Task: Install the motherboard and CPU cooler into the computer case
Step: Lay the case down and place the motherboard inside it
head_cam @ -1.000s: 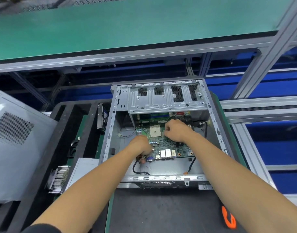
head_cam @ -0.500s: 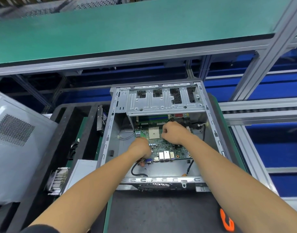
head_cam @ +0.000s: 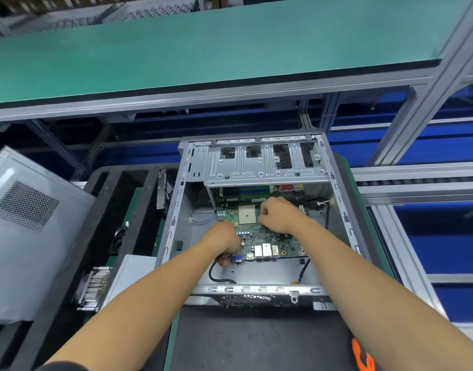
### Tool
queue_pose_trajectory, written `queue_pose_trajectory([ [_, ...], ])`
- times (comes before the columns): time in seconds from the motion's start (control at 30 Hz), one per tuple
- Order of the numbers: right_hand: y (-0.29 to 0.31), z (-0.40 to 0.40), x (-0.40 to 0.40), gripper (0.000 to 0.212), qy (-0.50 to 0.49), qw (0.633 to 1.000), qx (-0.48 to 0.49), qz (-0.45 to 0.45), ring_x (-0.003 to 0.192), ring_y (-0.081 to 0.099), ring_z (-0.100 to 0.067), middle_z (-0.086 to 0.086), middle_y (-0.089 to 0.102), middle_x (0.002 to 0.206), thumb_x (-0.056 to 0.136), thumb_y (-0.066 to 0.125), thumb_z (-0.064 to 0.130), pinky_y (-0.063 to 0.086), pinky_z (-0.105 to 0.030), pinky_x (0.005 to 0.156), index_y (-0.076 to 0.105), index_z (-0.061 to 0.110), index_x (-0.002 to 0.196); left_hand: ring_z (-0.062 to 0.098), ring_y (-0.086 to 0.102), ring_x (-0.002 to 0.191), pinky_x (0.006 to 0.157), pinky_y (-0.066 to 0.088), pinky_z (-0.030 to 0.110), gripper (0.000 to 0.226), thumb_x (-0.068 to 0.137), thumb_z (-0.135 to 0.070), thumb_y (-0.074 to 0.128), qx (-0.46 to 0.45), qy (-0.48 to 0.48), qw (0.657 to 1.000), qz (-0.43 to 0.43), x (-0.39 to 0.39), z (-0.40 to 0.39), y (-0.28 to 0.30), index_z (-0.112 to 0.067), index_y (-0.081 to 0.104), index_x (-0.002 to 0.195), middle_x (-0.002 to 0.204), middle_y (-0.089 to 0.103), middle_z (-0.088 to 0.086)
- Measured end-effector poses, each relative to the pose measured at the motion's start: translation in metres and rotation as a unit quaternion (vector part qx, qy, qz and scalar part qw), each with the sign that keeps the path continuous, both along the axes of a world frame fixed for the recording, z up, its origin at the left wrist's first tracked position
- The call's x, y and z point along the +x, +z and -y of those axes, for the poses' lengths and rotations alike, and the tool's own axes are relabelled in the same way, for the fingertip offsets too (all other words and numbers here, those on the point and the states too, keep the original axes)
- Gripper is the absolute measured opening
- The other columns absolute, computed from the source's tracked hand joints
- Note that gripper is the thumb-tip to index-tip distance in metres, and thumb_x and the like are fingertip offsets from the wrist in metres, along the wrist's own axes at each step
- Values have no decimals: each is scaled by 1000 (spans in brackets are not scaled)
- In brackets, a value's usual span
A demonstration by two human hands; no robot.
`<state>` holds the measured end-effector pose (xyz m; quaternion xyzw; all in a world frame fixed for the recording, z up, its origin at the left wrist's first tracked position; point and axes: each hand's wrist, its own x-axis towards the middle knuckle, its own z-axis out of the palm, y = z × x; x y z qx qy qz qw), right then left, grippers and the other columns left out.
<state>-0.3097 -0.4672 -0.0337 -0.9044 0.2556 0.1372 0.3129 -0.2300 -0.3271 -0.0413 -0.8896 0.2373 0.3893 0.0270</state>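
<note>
An open grey computer case [head_cam: 345, 218] lies on the bench in front of me. Inside it sits the green motherboard [head_cam: 267, 236], its far edge under the drive cage [head_cam: 265, 163]. My left hand [head_cam: 223, 238] grips the board's near-left edge, fingers curled round it by the blue port. My right hand [head_cam: 279, 214] is curled over the board just right of the beige CPU socket [head_cam: 247, 214]; what its fingers hold is hidden. A finned metal CPU cooler [head_cam: 94, 287] lies outside the case at the lower left.
A grey side panel [head_cam: 29, 223] leans at the left beside a black tray [head_cam: 101, 210]. Loose black cables [head_cam: 212, 274] lie on the case floor near the front. A green shelf [head_cam: 203, 46] overhangs the bench. An orange tool [head_cam: 362, 356] shows at the bottom right.
Both hands stay on the motherboard, which has shifted slightly towards the drive cage. My view has tilted a little.
</note>
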Motion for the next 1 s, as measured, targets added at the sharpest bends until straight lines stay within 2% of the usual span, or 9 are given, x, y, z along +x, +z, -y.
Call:
queue_pose_trajectory([
  [0.07, 0, -1, -1, 23, 0, 1000, 1, 2, 63, 43, -21, -10, 51, 72, 91, 57, 18, 36, -29, 60, 50, 8, 71, 16, 57, 50, 47, 47, 26, 21, 85, -11, 62, -4, -17, 999, 28, 2, 0, 4, -2, 48, 99, 64, 57, 3],
  [0.13, 1, -1, -1, 22, 1, 1000, 1, 3, 64, 41, -21, -10, 48, 73, 91, 57, 18, 33, -28, 61, 48, 9, 72, 15, 52, 51, 46, 43, 25, 25, 85, -21, 68, -6, -35, 999, 28, 10, -2, 6, -8, 49, 76, 61, 54, 2],
  [0.27, 1, -1, 0, 22, -3, 1000, 5, -4, 64, 45, -22, -8, 53, 74, 92, 57, 20, 37, -29, 61, 53, 9, 74, 18, 55, 48, 42, 41, 23, 22, 86, -12, 64, -9, 8, 1000, -12, 29, -11, 12, -8, 56, 66, 67, 65, 8],
  [0.4, 1, -1, 0, 24, -6, 1000, 2, -7, 63, 45, -22, -7, 53, 73, 92, 57, 20, 37, -29, 60, 51, 10, 71, 15, 61, 54, 47, 51, 20, 19, 88, -6, 59, -39, 61, 997, -40, 31, -16, 11, -10, 53, 70, 71, 63, 5],
  [0.5, 1, -2, -1, 24, -5, 1000, 2, -8, 64, 45, -21, -8, 52, 74, 92, 58, 21, 37, -29, 61, 51, 10, 72, 22, 62, 60, 55, 52, 24, 4, 87, 2, 55, -28, 79, 991, -104, 27, -14, 10, -2, 55, 85, 91, 70, 20],
  [0.6, 2, -1, -1, 22, -5, 1000, 5, -9, 66, 46, -22, -9, 54, 76, 92, 58, 22, 38, -30, 62, 54, 9, 75, 17, 62, 47, 40, 47, 18, 16, 88, 5, 51, -30, 109, 985, -131, 24, -13, 10, 6, 50, 104, 92, 70, 25],
  [0.7, 3, -1, -1, 22, -5, 1000, 4, -10, 66, 48, -22, -9, 56, 78, 92, 58, 23, 40, -30, 63, 56, 8, 77, 15, 61, 41, 37, 46, 17, 28, 90, 6, 46, -49, 130, 983, -124, 23, -11, 7, 12, 45, 118, 78, 69, 21],
  [0.9, 5, -1, -1, 21, -5, 1000, 2, -8, 70, 53, -23, -10, 61, 84, 92, 60, 23, 45, -31, 64, 57, 10, 76, 14, 60, 43, 49, 50, 19, 4, 85, 8, 52, -64, 153, 977, -135, 19, -9, 10, 4, 52, 88, 61, 67, 16],
  [1.0, 6, -1, -1, 24, -5, 1000, 3, -10, 70, 53, -23, -7, 59, 81, 93, 60, 24, 45, -30, 64, 54, 14, 72, 14, 61, 43, 48, 51, 18, 5, 85, 9, 52, -58, 143, 979, -136, 18, -8, 9, 5, 54, 86, 60, 66, 14],
])
